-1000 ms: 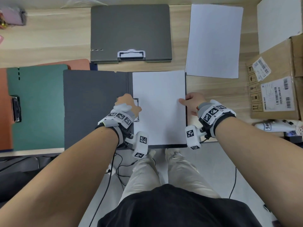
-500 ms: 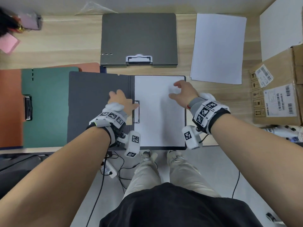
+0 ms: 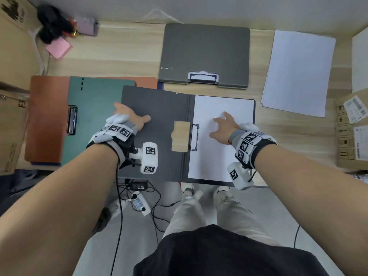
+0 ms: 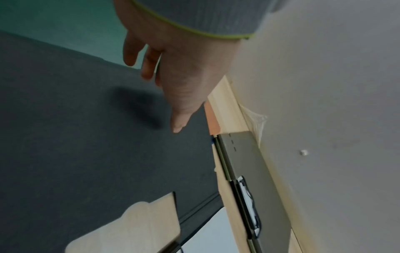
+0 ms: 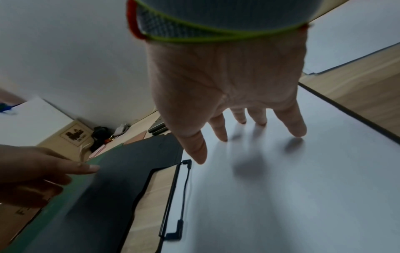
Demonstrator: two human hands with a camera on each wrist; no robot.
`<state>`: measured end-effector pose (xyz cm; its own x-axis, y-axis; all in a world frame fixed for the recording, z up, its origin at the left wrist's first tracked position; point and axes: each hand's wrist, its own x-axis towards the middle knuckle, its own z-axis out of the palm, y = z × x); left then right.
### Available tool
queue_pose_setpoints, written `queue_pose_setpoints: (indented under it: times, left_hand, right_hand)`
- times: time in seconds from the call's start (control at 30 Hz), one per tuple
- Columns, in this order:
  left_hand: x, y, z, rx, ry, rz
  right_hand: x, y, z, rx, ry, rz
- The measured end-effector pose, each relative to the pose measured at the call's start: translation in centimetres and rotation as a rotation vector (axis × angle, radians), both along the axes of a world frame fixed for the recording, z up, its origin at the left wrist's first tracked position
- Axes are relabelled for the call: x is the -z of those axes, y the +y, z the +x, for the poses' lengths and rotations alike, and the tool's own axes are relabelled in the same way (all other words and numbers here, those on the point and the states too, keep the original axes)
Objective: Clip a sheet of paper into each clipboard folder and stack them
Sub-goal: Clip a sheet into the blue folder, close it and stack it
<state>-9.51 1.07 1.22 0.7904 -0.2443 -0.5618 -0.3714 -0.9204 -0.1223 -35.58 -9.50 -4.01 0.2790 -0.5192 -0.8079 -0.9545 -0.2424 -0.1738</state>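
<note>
An open dark grey clipboard folder (image 3: 155, 108) lies at the table's front edge. A white sheet (image 3: 225, 160) lies on its right half, with its left edge under the wire clip (image 3: 194, 137). My right hand (image 3: 223, 126) is spread on the sheet, fingertips (image 5: 299, 131) down on the paper. My left hand (image 3: 129, 118) hovers at the left edge of the flat cover (image 4: 75, 137). Its thumb (image 4: 177, 125) stretches over the cover and its fingers reach past the edge, holding nothing.
A closed olive-grey folder (image 3: 205, 54) lies behind. A green clipboard (image 3: 95, 116) sits on an orange one (image 3: 47, 116) at the left. Loose white sheets (image 3: 298, 72) lie back right. Cardboard boxes (image 3: 352, 132) flank both sides.
My left hand has left the clip and moved left to the cover's outer edge. My right hand slid from the sheet's right edge onto its middle.
</note>
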Motion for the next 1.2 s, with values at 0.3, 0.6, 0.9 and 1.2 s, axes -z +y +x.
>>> queue_pose_setpoints:
  times: [0.3,0.6,0.9,1.2]
  left_hand:
    - [0.3,1.4,2.6,0.059,0.042,0.077]
    - [-6.1,-4.1,-1.6,0.263,0.310,-0.504]
    - [-4.3,-8.7,-13.9,0.283,0.672,-0.430]
    - [6.2,-6.4,-14.7,0.132,0.442,-0.189]
  right_hand:
    - [-0.5,-0.6,-1.0,0.082,-0.075,0.040]
    - [-3.0,-3.5,-3.4,0.259,-0.224,0.172]
    - [-7.3,-7.0,-7.2,0.906,-0.657,0.390]
    - [-3.2,-6.3,-13.9,0.914,-0.452,0.339]
